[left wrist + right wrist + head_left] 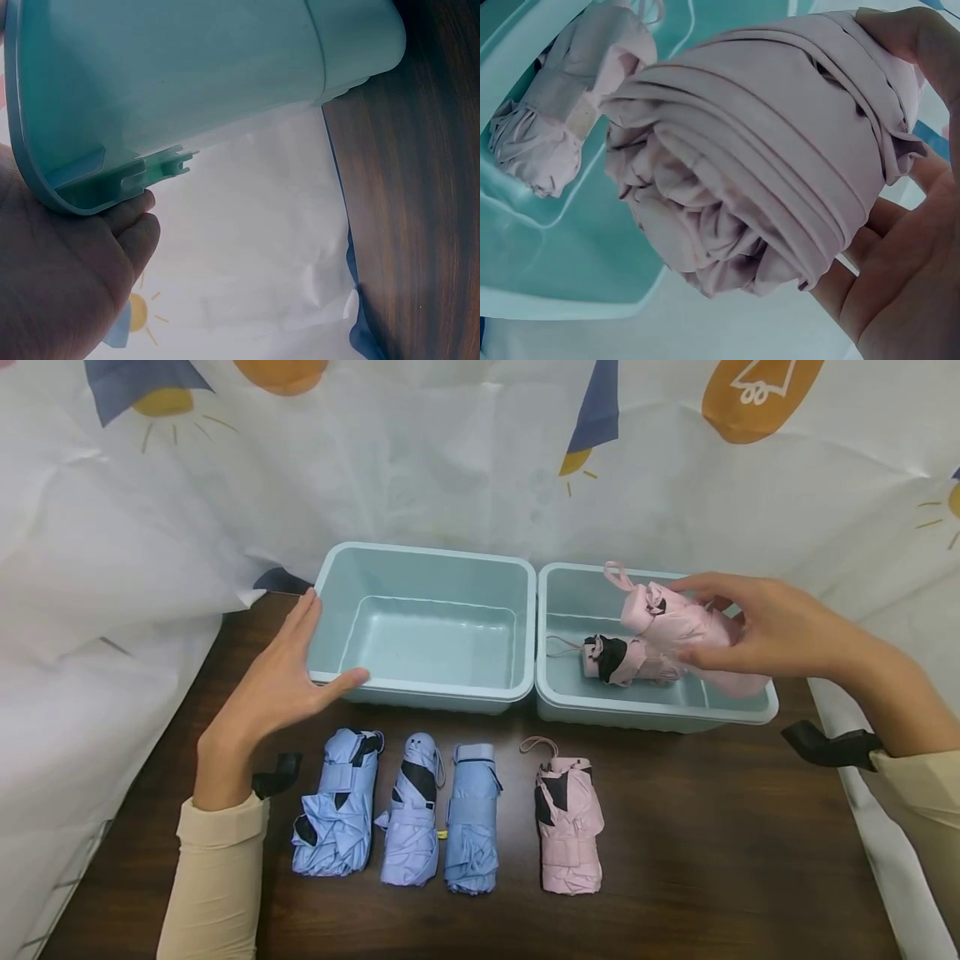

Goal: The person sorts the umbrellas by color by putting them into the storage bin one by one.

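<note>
My right hand grips a pink folded umbrella over the right-hand light teal bin, thumb on one side and fingers on the other. Its wrist loop points left; in the right wrist view the gathered cloth end faces the camera. Below, another pink umbrella with a black patch lies in that bin, partly covered by the held one. At the left teal bin, my left hand rests on the near left corner, fingers extended along the side and thumb at the front rim.
On the dark wood table, in front of the bins, lie three blue folded umbrellas, a left one, a middle one and a right one. A pink umbrella lies right of them. Patterned white cloth hangs behind.
</note>
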The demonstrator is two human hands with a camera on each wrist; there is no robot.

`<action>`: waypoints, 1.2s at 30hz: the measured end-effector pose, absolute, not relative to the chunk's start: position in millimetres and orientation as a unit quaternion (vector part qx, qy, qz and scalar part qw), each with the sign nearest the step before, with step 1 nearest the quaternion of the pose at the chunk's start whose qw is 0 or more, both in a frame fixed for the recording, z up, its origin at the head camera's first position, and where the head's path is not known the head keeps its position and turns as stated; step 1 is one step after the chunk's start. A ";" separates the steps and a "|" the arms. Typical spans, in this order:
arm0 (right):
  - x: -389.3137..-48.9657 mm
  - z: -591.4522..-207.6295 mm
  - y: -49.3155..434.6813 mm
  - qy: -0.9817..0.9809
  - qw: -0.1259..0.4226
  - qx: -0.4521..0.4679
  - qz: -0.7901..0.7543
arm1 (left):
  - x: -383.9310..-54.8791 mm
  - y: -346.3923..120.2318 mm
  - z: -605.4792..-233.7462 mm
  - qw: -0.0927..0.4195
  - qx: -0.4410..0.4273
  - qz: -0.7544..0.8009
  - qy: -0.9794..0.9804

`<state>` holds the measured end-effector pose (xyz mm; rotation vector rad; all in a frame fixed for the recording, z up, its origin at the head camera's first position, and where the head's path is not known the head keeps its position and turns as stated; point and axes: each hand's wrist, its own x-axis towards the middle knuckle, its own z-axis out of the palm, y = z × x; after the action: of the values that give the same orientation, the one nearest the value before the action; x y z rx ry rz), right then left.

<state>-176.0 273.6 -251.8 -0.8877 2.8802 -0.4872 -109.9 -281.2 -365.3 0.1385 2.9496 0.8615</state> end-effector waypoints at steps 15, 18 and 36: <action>-180.3 -261.9 268.3 0.945 0.057 -0.296 -0.127 | -108.8 -283.0 -365.4 0.031 0.044 0.286 0.957; -179.4 -262.9 266.7 0.944 0.055 -0.301 -0.122 | -108.3 -283.3 -365.5 0.030 0.045 0.288 0.956; -178.6 -275.1 264.5 0.947 0.115 -0.289 -0.086 | -107.7 -281.6 -364.3 0.035 0.043 0.282 0.958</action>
<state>-178.6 264.5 -275.1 -0.8463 2.7743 -0.2521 -107.7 -281.6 -364.3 0.1327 2.9447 0.8656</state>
